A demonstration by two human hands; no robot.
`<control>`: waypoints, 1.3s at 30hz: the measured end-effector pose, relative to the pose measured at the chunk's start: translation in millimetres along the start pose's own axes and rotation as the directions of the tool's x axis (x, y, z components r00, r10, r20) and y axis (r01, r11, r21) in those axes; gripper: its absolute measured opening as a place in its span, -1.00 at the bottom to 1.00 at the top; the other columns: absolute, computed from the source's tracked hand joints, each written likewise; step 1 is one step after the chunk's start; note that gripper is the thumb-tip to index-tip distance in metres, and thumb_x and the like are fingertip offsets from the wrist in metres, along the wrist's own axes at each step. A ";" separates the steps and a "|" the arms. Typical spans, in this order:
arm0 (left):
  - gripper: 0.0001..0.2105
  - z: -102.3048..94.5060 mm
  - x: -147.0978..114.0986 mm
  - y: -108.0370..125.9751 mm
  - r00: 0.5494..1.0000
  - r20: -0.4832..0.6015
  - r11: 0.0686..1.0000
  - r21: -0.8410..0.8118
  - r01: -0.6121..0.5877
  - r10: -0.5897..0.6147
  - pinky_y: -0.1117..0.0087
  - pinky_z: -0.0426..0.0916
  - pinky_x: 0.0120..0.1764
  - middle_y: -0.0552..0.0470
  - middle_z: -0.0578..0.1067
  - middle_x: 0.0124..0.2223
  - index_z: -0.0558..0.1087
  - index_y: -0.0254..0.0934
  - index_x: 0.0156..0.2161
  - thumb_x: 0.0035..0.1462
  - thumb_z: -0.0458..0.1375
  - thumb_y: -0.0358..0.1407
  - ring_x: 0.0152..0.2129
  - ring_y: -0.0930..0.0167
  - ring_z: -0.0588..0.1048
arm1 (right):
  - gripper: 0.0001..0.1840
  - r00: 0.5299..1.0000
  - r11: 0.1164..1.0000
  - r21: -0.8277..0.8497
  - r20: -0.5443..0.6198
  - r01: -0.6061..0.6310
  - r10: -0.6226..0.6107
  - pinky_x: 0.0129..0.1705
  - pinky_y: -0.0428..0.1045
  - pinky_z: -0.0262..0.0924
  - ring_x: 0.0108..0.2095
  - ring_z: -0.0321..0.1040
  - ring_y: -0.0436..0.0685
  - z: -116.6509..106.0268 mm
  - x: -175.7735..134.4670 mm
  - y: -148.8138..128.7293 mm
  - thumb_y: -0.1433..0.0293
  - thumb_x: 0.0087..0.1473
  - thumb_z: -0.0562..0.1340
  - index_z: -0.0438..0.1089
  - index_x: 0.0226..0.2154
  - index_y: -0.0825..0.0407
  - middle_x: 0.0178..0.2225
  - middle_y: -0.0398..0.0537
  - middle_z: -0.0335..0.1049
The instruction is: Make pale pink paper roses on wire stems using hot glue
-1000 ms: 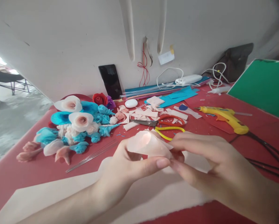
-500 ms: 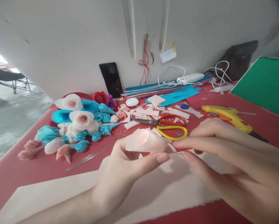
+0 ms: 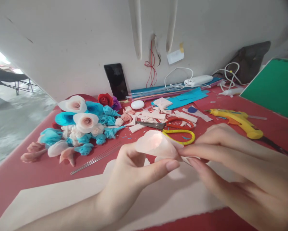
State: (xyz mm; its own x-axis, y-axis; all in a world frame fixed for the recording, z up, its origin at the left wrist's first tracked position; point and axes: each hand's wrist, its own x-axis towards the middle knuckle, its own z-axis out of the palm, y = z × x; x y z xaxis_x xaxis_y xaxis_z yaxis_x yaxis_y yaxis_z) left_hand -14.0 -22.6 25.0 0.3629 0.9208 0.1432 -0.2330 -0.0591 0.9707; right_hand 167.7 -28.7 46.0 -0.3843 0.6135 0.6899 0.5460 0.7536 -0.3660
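Observation:
A pale pink paper flower (image 3: 155, 144) with a brighter pink middle is held up over the table, its open side tilted toward the left. My left hand (image 3: 136, 175) is closed around its lower petals, thumb along the near side. At the flower's base, my right hand (image 3: 232, 166) pinches the thin stem (image 3: 187, 163) between thumb and forefinger. Scissors (image 3: 179, 131) with one red and one yellow handle lie just behind the flower. Beneath both hands spreads a large pale pink paper sheet (image 3: 62, 205).
Finished blue, white and pink paper flowers (image 3: 87, 122) crowd the left side, beside thin metal wires (image 3: 93, 159). Paper scraps (image 3: 155, 115) lie behind the scissors. A yellow glue gun (image 3: 240, 122) rests at right, near a green board (image 3: 274, 86). A phone (image 3: 115, 81) leans on the wall.
The flower has shifted slightly right in view and turned a little, with its petals standing more open. Both hands keep their hold, and the whole scene has slid slightly rightward.

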 end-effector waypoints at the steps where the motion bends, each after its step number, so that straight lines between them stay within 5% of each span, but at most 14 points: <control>1: -0.92 -0.1 0.0 0.0 1.000 0.004 1.000 -0.004 -0.001 0.001 0.57 0.38 -0.23 0.14 0.56 -0.30 0.56 -0.18 -0.36 0.07 0.21 -0.39 -0.33 0.48 0.48 | -0.85 1.000 1.000 0.012 0.003 -0.010 0.010 -0.34 -0.15 0.16 -0.45 0.23 -0.11 -0.1 0.3 -0.6 0.57 0.04 0.17 0.42 -0.36 0.07 -0.44 -0.20 0.33; 22: -0.97 -6.4 -1.2 -5.0 0.993 -0.030 0.988 -0.110 0.112 -0.116 0.47 0.35 -0.24 0.12 0.49 -0.37 0.54 -0.15 -0.37 0.05 0.23 -0.33 -0.36 0.43 0.42 | -0.71 0.990 0.983 0.120 0.046 -0.141 0.136 -0.35 -0.23 0.27 -0.32 0.35 -0.07 2.4 -5.6 3.0 0.51 0.08 0.14 0.38 -0.19 -0.16 -0.32 -0.25 0.38; 30: -0.96 0.0 2.0 1.0 0.993 0.005 0.976 -0.181 0.120 -0.121 0.49 0.36 -0.16 0.13 0.53 -0.33 0.56 -0.16 -0.40 0.04 0.25 -0.30 -0.30 0.43 0.46 | -0.82 0.973 0.955 0.187 0.036 -0.231 0.228 -0.47 -0.23 0.24 -0.47 0.30 -0.09 2.9 3.0 3.2 0.53 0.01 0.18 0.39 -0.39 -0.09 -0.46 -0.29 0.34; 39: -0.96 -0.2 -1.0 -3.2 0.993 -0.018 0.979 -0.174 0.109 -0.114 0.53 0.34 -0.21 0.17 0.49 -0.37 0.53 -0.17 -0.42 0.03 0.26 -0.33 -0.34 0.48 0.42 | -0.82 0.993 0.988 0.142 -0.091 -0.065 0.078 -0.40 -0.18 0.19 -0.45 0.23 -0.09 2.0 2.0 -2.5 0.62 -0.05 0.23 0.42 -0.38 0.06 -0.49 -0.19 0.29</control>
State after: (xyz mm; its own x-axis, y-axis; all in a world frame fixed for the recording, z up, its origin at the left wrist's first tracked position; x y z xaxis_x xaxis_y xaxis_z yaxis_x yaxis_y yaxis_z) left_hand -13.8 -23.3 21.7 0.3707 0.9283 0.0281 -0.3450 0.1096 0.9322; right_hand 164.1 -28.9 47.1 -0.2710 0.6466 0.7131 0.4584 0.7381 -0.4951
